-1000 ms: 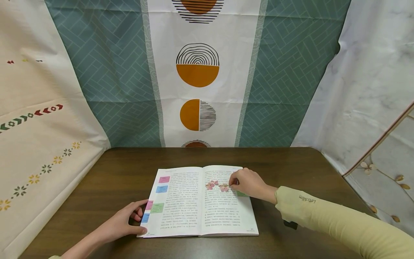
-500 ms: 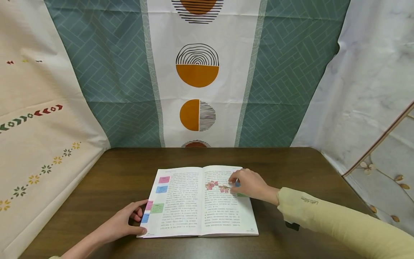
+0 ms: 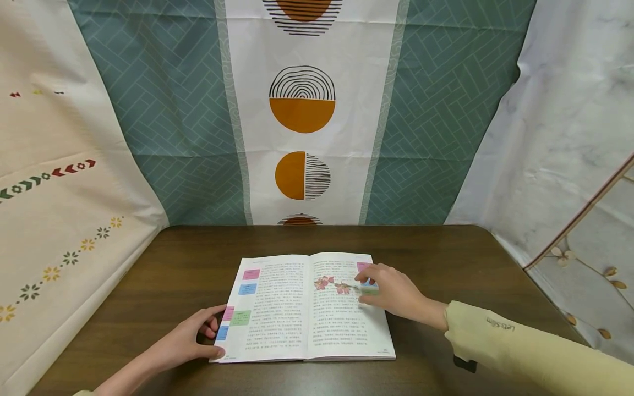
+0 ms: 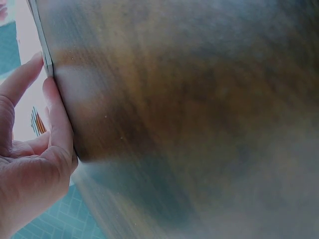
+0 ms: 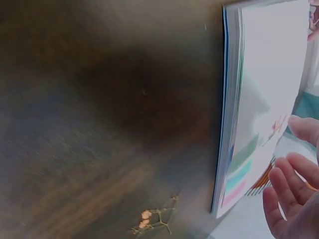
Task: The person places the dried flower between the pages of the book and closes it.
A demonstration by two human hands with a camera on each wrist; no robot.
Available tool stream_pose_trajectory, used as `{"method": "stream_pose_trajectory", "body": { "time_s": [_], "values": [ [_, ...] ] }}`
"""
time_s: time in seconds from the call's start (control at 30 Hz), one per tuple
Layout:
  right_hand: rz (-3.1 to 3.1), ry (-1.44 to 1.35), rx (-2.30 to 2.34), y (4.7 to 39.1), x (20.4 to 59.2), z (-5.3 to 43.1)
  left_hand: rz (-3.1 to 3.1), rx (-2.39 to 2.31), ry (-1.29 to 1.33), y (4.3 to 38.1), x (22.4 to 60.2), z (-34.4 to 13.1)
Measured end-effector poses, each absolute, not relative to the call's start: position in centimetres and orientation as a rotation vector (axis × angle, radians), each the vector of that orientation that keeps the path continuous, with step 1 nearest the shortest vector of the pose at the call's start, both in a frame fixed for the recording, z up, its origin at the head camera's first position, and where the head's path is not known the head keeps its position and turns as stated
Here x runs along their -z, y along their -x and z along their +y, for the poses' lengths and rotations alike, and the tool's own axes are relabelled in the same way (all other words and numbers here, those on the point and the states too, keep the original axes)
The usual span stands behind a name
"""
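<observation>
An open book [image 3: 277, 335] lies flat on the dark wooden table, its pages marked with pink, blue and green tabs. On its right page rests a pressed sprig of pink flowers [image 3: 342, 288], its thin stem pointing towards my right hand [image 3: 391, 291]. That hand is over the page's right side, thumb and fingers spread apart, holding nothing. My left hand [image 3: 185, 341] rests at the book's lower left, thumb on the corner and index finger on the left edge. In the right wrist view the flowers show small and blurred on the page.
Dark wooden table [image 3: 436, 253] surrounds the book. Behind it hangs a green and white patterned cloth [image 3: 198, 110]. A cream cloth [image 3: 64, 220] bounds the left, a marbled one [image 3: 559, 165] the right. A small black object [image 3: 464, 363] sits beneath my right sleeve.
My right thumb and fingers have parted from the flower stem, and the hand has drawn back to the right, uncovering the pink tab. The sprig stays on the page; my left hand is still.
</observation>
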State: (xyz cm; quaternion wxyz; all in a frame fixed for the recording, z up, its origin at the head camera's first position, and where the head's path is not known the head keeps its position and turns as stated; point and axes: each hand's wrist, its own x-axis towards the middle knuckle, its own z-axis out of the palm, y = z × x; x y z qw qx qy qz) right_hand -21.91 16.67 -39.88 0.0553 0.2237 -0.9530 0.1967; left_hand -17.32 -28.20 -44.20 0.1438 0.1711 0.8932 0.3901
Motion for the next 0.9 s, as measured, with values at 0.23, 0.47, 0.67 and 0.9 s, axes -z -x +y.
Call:
{"method": "stream_pose_trajectory", "body": {
  "time_s": [0.23,0.47,0.67,0.9],
  "values": [
    [-2.869,-0.7,-0.629,20.3,40.0,17.4,2.572,-1.125,-0.493,17.4,44.2,-28.2],
    [-2.877,-0.752,-0.616,18.7,40.6,18.1,2.567,-1.13,-0.494,17.4,44.2,-28.3],
    [-2.886,-0.819,-0.594,17.4,41.1,18.2,2.583,-1.115,-0.486,17.4,44.3,-28.3],
    [-2.881,-0.875,-0.585,16.4,41.9,18.2,2.587,-1.122,-0.502,17.3,44.3,-28.2]
  ]
}}
